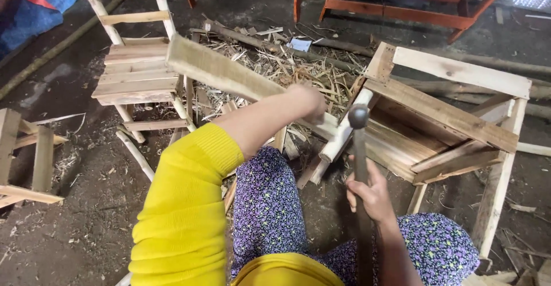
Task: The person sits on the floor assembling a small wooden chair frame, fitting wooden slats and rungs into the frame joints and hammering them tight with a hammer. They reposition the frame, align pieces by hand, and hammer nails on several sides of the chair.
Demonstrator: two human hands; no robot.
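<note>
My left hand (pixel 310 101) grips a long flat wooden slat (pixel 218 70) that runs up to the left, its lower end meeting a pale round chair leg (pixel 340 136). My right hand (pixel 372 193) is wrapped around the handle of a hammer (pixel 359 142), whose dark rounded head sits just above that leg. The leg belongs to an unpainted wooden chair (pixel 447 119) lying on its side in front of my knees. My yellow sleeve covers the left arm.
A finished small wooden chair (pixel 136 62) stands upright at the left. Wood shavings and offcuts (pixel 287 68) litter the dirt floor behind. Red-orange furniture frames (pixel 402 4) stand at the back. Another wooden frame (pixel 26 154) lies at the far left edge.
</note>
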